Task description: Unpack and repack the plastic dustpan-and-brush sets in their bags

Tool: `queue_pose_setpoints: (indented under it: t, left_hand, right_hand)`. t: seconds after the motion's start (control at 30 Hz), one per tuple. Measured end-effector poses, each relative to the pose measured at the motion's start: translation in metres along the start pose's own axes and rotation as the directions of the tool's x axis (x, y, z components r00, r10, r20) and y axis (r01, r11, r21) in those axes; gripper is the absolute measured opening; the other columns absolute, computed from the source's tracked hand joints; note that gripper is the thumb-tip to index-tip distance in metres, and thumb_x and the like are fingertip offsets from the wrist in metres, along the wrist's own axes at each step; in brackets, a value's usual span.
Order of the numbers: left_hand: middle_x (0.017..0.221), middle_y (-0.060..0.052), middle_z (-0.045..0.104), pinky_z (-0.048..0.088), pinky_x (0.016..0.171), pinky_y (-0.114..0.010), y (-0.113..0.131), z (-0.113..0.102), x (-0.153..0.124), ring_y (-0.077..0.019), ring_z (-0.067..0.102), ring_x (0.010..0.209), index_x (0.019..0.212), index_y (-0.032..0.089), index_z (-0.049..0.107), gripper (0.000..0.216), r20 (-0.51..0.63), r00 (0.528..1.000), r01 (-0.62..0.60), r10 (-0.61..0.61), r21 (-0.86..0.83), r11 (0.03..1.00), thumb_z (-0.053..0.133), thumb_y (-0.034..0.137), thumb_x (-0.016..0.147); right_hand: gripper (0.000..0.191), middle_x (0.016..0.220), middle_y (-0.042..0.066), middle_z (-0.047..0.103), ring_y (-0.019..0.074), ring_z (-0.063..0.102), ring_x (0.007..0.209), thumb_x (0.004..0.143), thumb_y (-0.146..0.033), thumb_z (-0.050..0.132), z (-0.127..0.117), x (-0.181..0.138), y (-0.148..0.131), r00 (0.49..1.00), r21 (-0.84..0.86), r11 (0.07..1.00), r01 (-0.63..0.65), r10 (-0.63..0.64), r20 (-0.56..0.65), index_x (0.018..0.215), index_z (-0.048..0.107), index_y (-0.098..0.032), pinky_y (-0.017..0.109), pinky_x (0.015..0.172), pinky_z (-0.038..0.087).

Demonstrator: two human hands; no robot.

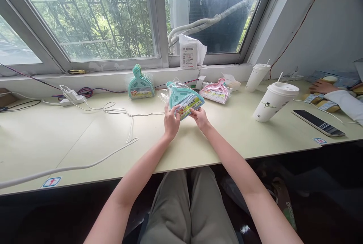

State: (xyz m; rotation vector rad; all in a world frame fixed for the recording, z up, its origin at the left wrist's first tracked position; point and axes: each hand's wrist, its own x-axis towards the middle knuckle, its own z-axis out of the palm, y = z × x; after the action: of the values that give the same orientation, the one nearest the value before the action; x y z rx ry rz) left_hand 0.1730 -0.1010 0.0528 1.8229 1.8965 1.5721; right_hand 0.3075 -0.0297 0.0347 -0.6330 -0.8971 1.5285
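A teal mini dustpan set (185, 98) in clear wrap with a printed label is held tilted above the table, its handle pointing up and left. My left hand (171, 121) is closed on its left lower edge, thumb on the label. My right hand (200, 118) pinches the lower right corner. A green dustpan set (141, 83) leans upright by the window ledge, to the left. To the right of the held one lies a pink dustpan set (217, 91), also wrapped.
Two white lidded cups, a near one (275, 100) and a far one (257, 77), stand right, beside a phone (319, 122). Another person's hand (321, 86) is at far right. White cables (107, 108) cross the left. A white packet (190, 53) sits on the sill.
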Motion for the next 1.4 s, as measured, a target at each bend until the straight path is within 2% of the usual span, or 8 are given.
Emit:
queue_pose_setpoints:
  t: [0.37,0.5,0.67,0.73,0.9,1.0,1.13,1.4]
  left_hand:
    - [0.149,-0.009,0.030,0.053,0.089,-0.038,-0.009,0.006,0.001,-0.0263,0.055,0.119,0.117,0.027,0.064,0.030,-0.012,0.994,-0.107,0.106,-0.109,0.988,0.047,0.025,0.092]
    - [0.151,-0.007,0.028,0.048,0.099,-0.041,-0.010,0.007,0.002,-0.0258,0.047,0.130,0.116,0.028,0.066,0.031,-0.020,0.984,-0.179,0.179,-0.169,0.969,0.043,0.028,0.095]
    - [0.160,-0.002,0.013,0.020,0.114,-0.060,0.000,0.005,-0.002,-0.0317,0.005,0.148,0.126,0.034,0.060,0.038,-0.147,0.966,-0.199,0.211,0.091,0.976,0.049,0.022,0.092]
    - [0.160,-0.003,0.012,0.015,0.113,-0.065,0.003,0.003,-0.002,-0.0324,0.000,0.148,0.132,0.035,0.054,0.046,-0.184,0.958,-0.187,0.222,0.186,0.964,0.050,0.017,0.090]
    - [0.141,-0.004,0.050,0.014,0.115,-0.063,-0.004,-0.005,0.003,-0.0292,0.036,0.137,0.118,0.032,0.064,0.039,-0.046,0.908,-0.374,0.416,0.359,0.855,0.047,0.012,0.089]
    - [0.127,-0.006,0.061,0.036,0.105,-0.050,-0.007,-0.009,0.006,-0.0270,0.053,0.118,0.113,0.029,0.066,0.034,0.043,0.872,-0.456,0.488,0.437,0.776,0.048,0.013,0.089]
    - [0.108,-0.008,0.067,0.045,0.079,-0.037,-0.007,-0.014,0.008,-0.0224,0.060,0.094,0.115,0.024,0.063,0.032,0.139,0.842,-0.516,0.522,0.489,0.703,0.045,0.013,0.091]
    - [0.091,-0.009,0.063,0.043,0.073,-0.035,-0.009,-0.018,0.021,-0.0241,0.057,0.086,0.113,0.018,0.056,0.024,0.142,0.871,-0.478,0.471,0.470,0.742,0.045,0.023,0.092]
  right_hand:
    - [0.032,0.093,0.005,0.073,0.0240,0.069,0.097,0.061,-0.021,0.083,0.001,-0.002,-0.001,1.000,0.006,1.000,0.005,-0.005,0.002,0.086,0.063,-0.017,0.040,0.091,0.057]
    - [0.033,0.093,0.005,0.073,0.0239,0.068,0.099,0.061,-0.022,0.083,0.001,-0.002,-0.002,1.000,0.004,1.000,0.013,-0.013,-0.008,0.087,0.063,-0.018,0.040,0.093,0.056]
    - [0.033,0.094,0.004,0.073,0.0223,0.068,0.097,0.061,-0.023,0.082,0.002,-0.001,-0.002,0.999,0.009,0.999,0.042,-0.042,-0.031,0.088,0.063,-0.018,0.039,0.091,0.056]
    - [0.034,0.093,0.004,0.073,0.0217,0.069,0.094,0.060,-0.023,0.082,0.003,-0.001,-0.001,0.997,0.008,0.999,0.049,-0.048,-0.053,0.088,0.063,-0.018,0.038,0.089,0.057]
    - [0.036,0.093,0.005,0.072,0.0208,0.069,0.089,0.060,-0.024,0.083,0.006,-0.002,0.000,0.997,-0.004,0.998,0.059,-0.059,-0.045,0.089,0.063,-0.018,0.038,0.086,0.058]
    - [0.038,0.091,0.004,0.072,0.0204,0.070,0.086,0.058,-0.025,0.085,0.008,-0.004,-0.001,0.998,0.001,0.998,0.056,-0.056,-0.035,0.088,0.063,-0.018,0.038,0.085,0.059]
    - [0.039,0.092,0.004,0.072,0.0209,0.069,0.088,0.056,-0.026,0.086,0.011,-0.006,-0.002,0.998,0.021,0.998,0.061,-0.060,-0.030,0.087,0.063,-0.018,0.038,0.086,0.058]
    - [0.043,0.088,0.005,0.073,0.0210,0.069,0.083,0.054,-0.036,0.087,0.026,-0.017,-0.001,0.994,-0.144,0.987,0.071,-0.058,0.091,0.087,0.066,-0.017,0.040,0.079,0.059]
